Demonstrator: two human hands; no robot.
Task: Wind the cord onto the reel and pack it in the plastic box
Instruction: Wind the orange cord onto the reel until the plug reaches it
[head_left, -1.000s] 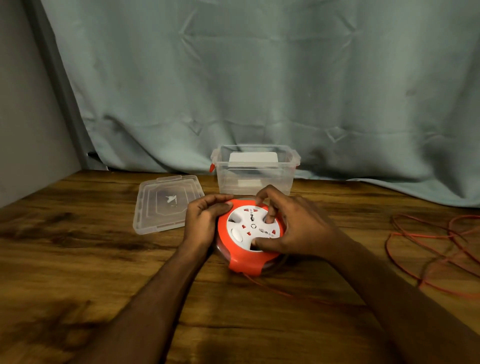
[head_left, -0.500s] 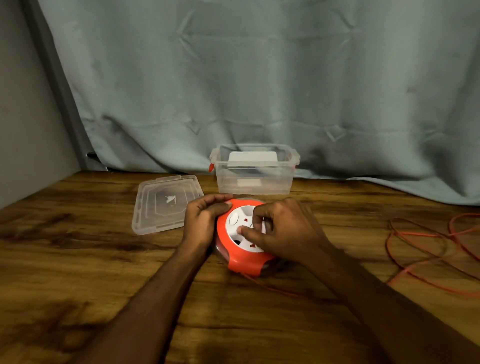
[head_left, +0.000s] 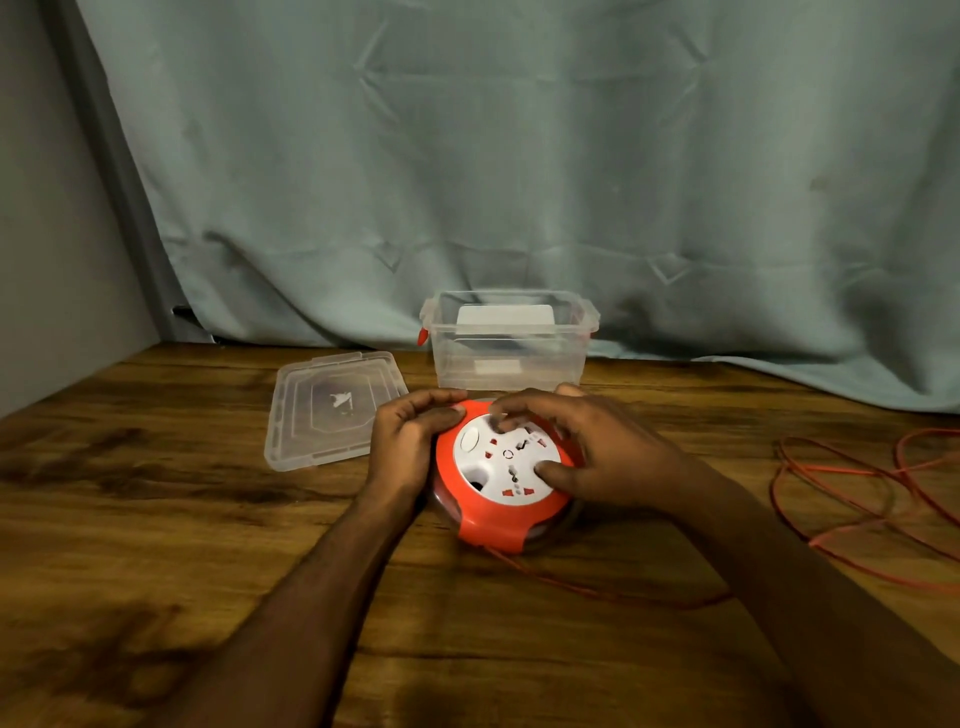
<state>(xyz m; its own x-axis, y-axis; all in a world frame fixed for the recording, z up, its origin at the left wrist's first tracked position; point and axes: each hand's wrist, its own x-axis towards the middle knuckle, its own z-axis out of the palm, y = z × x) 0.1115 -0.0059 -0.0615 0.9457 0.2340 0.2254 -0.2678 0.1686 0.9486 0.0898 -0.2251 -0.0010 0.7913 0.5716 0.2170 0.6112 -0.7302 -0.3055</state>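
An orange reel (head_left: 498, 519) with a white socket face lies flat on the wooden table (head_left: 156, 519). My left hand (head_left: 410, 441) grips its left rim. My right hand (head_left: 592, 457) rests over the white face, with fingertips and thumb pressed on it. A thin orange cord (head_left: 852, 499) leaves the reel's near side, passes under my right forearm and lies in loose loops at the right. The clear plastic box (head_left: 509, 343) stands open just behind the reel.
The box's clear lid (head_left: 332, 408) lies flat to the left of the reel. A grey-green curtain (head_left: 519, 182) hangs behind the table and drapes onto it at the far right. A wall bounds the left side.
My right hand has turned the white face of the reel, and its sockets now sit at a different angle. The cord loops at the right have shifted slightly. My left hand has kept its hold.
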